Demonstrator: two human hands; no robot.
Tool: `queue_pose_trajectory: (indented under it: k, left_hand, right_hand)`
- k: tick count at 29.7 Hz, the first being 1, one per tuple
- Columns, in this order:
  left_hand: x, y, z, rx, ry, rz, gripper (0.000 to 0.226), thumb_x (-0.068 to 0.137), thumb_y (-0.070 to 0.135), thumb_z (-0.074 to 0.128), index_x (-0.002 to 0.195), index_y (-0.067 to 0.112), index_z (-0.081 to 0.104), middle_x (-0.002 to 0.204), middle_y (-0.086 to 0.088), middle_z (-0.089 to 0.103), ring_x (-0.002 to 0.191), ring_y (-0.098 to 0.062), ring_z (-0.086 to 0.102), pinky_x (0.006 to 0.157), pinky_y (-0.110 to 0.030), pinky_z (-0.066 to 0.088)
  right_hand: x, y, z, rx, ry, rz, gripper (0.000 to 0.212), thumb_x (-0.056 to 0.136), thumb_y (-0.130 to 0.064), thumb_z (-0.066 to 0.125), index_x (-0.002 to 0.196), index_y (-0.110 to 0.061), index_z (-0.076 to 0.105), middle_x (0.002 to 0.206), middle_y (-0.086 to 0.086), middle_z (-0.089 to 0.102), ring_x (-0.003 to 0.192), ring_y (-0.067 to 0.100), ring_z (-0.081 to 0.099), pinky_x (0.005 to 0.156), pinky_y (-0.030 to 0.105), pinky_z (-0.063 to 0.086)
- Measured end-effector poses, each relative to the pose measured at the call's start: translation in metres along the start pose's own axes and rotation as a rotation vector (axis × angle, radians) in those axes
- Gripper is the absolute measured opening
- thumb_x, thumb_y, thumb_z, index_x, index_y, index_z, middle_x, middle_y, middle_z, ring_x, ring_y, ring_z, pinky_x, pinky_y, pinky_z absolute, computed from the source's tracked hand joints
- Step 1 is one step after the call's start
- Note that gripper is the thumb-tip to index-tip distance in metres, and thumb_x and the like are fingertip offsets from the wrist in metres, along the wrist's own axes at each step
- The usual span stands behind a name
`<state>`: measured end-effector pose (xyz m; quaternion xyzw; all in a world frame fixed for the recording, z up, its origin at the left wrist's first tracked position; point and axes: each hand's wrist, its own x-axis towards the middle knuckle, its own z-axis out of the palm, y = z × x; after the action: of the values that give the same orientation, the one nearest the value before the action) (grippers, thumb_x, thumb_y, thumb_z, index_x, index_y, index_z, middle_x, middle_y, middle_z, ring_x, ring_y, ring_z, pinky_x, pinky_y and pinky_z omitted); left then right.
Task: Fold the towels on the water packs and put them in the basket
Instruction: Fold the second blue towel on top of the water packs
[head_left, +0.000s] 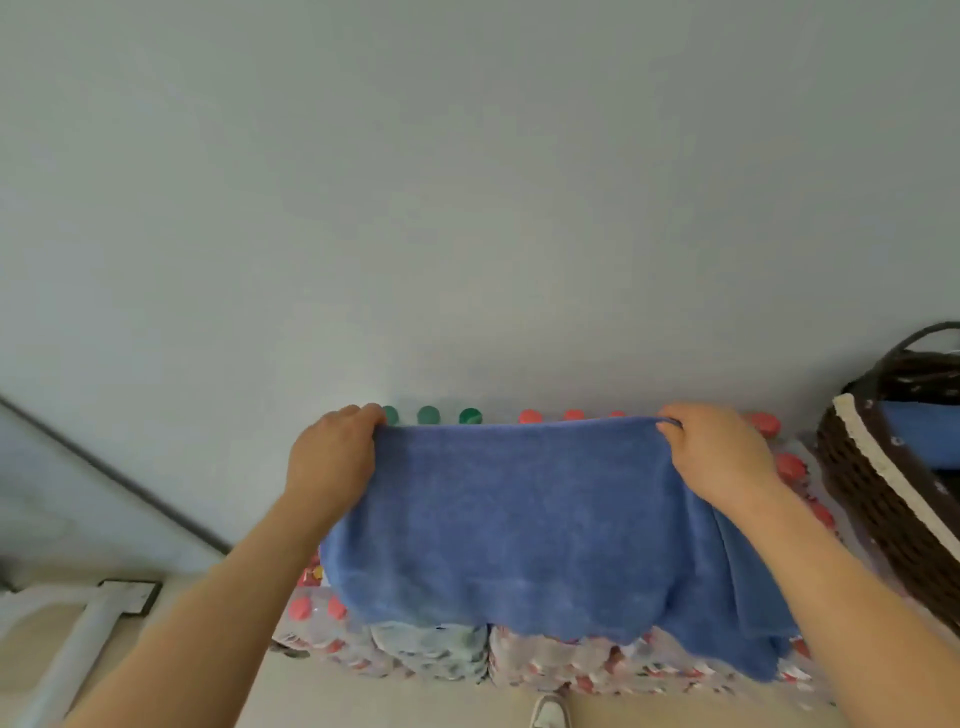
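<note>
A plain pale wall (467, 182) backs the shrink-wrapped water packs (545, 660), over which a blue towel (524, 525) lies spread. The left hand (332, 457) and right hand (722, 457) each pinch a far corner of it, fingers closed on the cloth. At far right the dark wicker basket (872, 493) is cut off by the frame, a blue towel inside barely visible; the packs' near edge drops to open floor (415, 701).

One head-worn wide-angle view looks forward and down, close over the water packs (431, 654) against a wall (467, 182).
</note>
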<state>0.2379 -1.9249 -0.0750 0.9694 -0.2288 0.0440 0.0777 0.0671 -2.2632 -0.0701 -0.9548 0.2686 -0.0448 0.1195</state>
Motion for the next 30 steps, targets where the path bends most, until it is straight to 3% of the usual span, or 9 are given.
queue_pose_trajectory:
  k: [4,7,10,13,16,21,25,28,30]
  left_hand:
    - [0.024,0.001,0.033,-0.087,-0.009,-0.114,0.019,0.091,0.011,0.045,0.104,0.018,0.057,0.091,-0.006,0.062,0.075,-0.028,0.054,0.062,-0.032,0.034]
    - [0.022,-0.005,0.044,-0.130,-0.032,-0.192,0.014,0.093,0.025,0.050,0.102,0.017,0.057,0.089,-0.006,0.065,0.079,-0.030,0.059,0.062,-0.032,0.037]
    - [0.023,-0.015,0.048,-0.270,-0.077,-0.270,0.014,0.090,0.029,0.058,0.100,0.020,0.059,0.084,-0.001,0.067,0.081,-0.024,0.060,0.067,-0.031,0.043]
    - [0.027,-0.026,0.046,-0.565,-0.146,-0.367,0.013,0.085,0.024,0.065,0.096,0.026,0.059,0.079,0.006,0.065,0.077,-0.011,0.061,0.064,-0.021,0.042]
    - [0.031,-0.046,0.046,-0.779,-0.207,-0.406,0.023,0.082,0.012,0.065,0.095,0.030,0.060,0.082,0.005,0.068,0.079,-0.006,0.063,0.062,-0.014,0.042]
    - [0.052,-0.060,0.049,-0.847,-0.095,-0.460,0.019,0.077,0.017,0.073,0.079,0.019,0.055,0.066,0.002,0.063,0.057,-0.010,0.053,0.052,-0.011,0.040]
    - [0.078,-0.058,0.060,-0.840,-0.042,-0.460,0.026,0.079,0.016,0.069,0.067,0.016,0.047,0.059,0.004,0.050,0.054,-0.011,0.042,0.050,-0.011,0.038]
    - [0.088,-0.067,0.072,-0.852,-0.015,-0.487,0.027,0.080,0.016,0.069,0.064,0.015,0.046,0.058,0.005,0.050,0.053,-0.011,0.041,0.051,-0.011,0.038]
    - [0.093,-0.074,0.078,-0.868,0.000,-0.495,0.027,0.081,0.016,0.068,0.065,0.014,0.047,0.058,0.004,0.051,0.053,-0.011,0.042,0.051,-0.011,0.037]
  right_hand:
    - [0.025,-0.007,0.032,-0.046,0.002,0.099,0.020,0.084,-0.003,0.050,0.067,-0.013,0.051,0.074,0.008,0.058,0.064,0.029,0.053,0.047,0.029,0.031]
    - [0.026,-0.027,0.040,-0.164,0.011,-0.013,0.024,0.081,-0.001,0.054,0.099,-0.015,0.060,0.102,0.010,0.055,0.091,0.030,0.052,0.060,0.033,0.041]
    - [0.012,-0.083,0.054,-0.092,-0.032,-0.263,0.041,0.079,-0.004,0.058,0.117,-0.019,0.060,0.108,0.005,0.054,0.097,0.028,0.050,0.067,0.038,0.050]
    - [-0.013,-0.152,0.081,-0.016,-0.169,-0.503,0.045,0.077,-0.018,0.070,0.121,-0.021,0.061,0.115,0.001,0.058,0.096,0.025,0.059,0.060,0.037,0.055]
    - [-0.029,-0.195,0.108,-0.107,-0.275,-0.532,0.067,0.055,-0.044,0.085,0.114,-0.018,0.069,0.117,0.007,0.067,0.097,0.024,0.068,0.058,0.035,0.057]
    - [-0.028,-0.216,0.127,-0.162,-0.322,-0.415,0.066,0.079,-0.053,0.038,0.124,-0.011,0.063,0.129,0.011,0.061,0.115,0.025,0.062,0.071,0.042,0.058]
    - [-0.009,-0.225,0.127,-0.186,-0.304,-0.264,0.070,0.085,-0.055,0.026,0.133,-0.014,0.056,0.138,0.010,0.054,0.127,0.026,0.052,0.089,0.044,0.052]
    - [0.003,-0.231,0.131,-0.193,-0.315,-0.249,0.084,0.081,-0.060,-0.004,0.152,-0.020,0.015,0.160,0.007,0.015,0.147,0.024,0.014,0.114,0.044,0.023]
    - [0.008,-0.235,0.133,-0.166,-0.342,-0.235,0.088,0.073,-0.060,-0.017,0.152,-0.023,-0.006,0.161,0.003,-0.006,0.148,0.020,-0.006,0.118,0.040,0.007]
